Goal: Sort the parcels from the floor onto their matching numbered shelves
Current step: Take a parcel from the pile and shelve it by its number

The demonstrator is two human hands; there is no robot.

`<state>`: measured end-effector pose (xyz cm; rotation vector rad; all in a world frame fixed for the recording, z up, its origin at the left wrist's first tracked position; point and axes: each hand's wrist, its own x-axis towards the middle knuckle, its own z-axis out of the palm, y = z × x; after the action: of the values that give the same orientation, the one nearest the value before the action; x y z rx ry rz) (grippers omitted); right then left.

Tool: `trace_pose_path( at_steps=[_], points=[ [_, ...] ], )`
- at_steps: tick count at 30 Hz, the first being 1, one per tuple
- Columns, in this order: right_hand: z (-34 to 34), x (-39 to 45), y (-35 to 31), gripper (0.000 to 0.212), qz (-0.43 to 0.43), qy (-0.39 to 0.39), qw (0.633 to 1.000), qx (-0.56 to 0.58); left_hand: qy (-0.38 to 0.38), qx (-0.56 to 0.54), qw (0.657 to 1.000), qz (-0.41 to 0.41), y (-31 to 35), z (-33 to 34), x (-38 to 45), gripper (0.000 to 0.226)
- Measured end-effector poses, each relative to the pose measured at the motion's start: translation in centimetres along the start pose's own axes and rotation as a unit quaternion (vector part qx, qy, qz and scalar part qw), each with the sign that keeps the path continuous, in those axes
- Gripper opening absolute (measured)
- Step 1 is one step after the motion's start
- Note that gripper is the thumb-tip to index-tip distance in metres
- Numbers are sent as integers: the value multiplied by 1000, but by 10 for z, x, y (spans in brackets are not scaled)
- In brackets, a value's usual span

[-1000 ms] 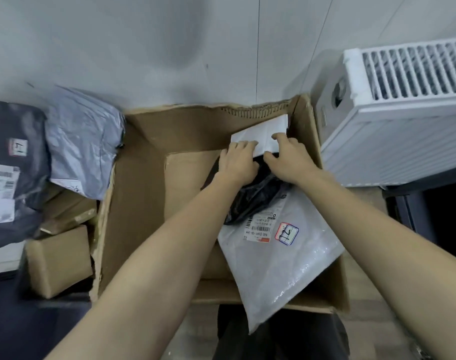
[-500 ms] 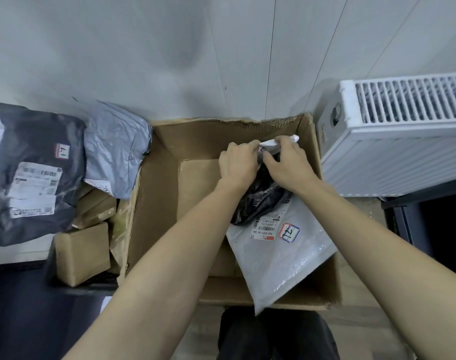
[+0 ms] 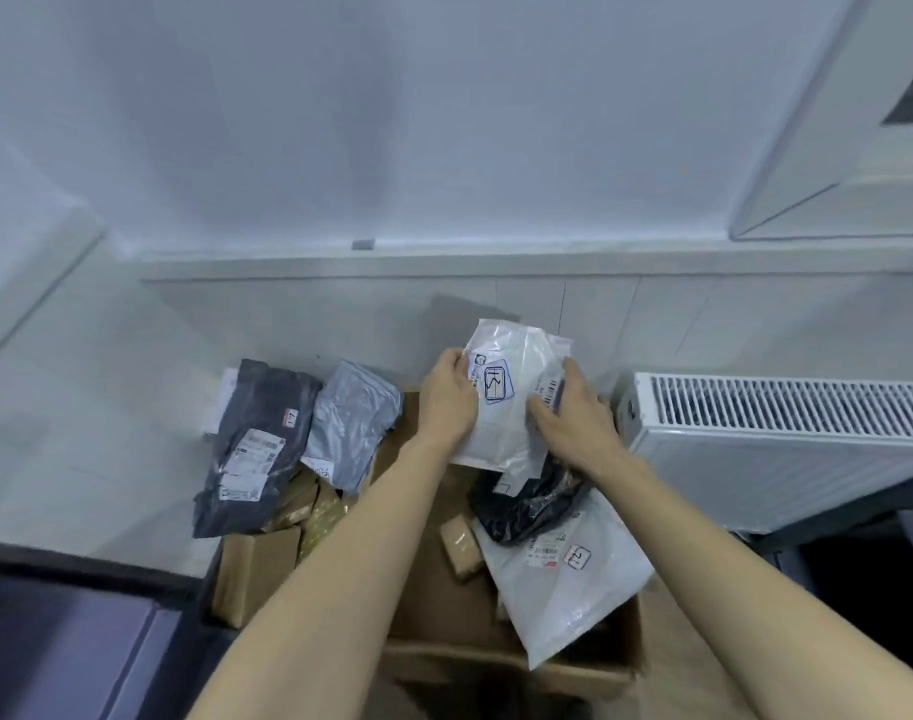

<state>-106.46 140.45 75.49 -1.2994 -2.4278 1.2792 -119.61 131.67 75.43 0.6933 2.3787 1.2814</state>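
Two hands, left hand (image 3: pixel 446 402) and right hand (image 3: pixel 574 415), grip white parcel (image 3: pixel 511 397) between them.

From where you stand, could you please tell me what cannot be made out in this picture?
- Numbered shelves: none shows in the head view.
- White parcel held by the left hand and right hand: its handwritten number is too unclear to read; the right fingers cover part of the barcode label.
- Black bag in the cardboard box: its label lies mostly under the held parcel.
- Dark parcel: printed label too small.
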Motion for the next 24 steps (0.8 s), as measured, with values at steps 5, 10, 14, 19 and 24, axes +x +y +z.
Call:
trace_pose_path(
  at_steps=[5, 10, 14, 19, 24],
  points=[
    [-35, -19, -73, 68, -67, 17, 996, 54, 61, -31, 997, 32, 60, -55, -2, 21],
    [-55, -27, -117, 73, -89, 39, 993, 65, 71, -7, 995, 66, 89, -89, -7, 31],
    [-60, -34, -131, 76, -108, 42, 992, 45, 45, 63, 996, 49, 98, -104, -17, 68],
    [-63, -45, -141, 76, -124, 42, 991, 31, 112, 141, 981, 76, 105, -121, -28, 46],
    [-64, -54, -145, 76, -138, 44, 989, 27, 117, 125, 981, 92, 100, -125, -28, 49]
  ],
)
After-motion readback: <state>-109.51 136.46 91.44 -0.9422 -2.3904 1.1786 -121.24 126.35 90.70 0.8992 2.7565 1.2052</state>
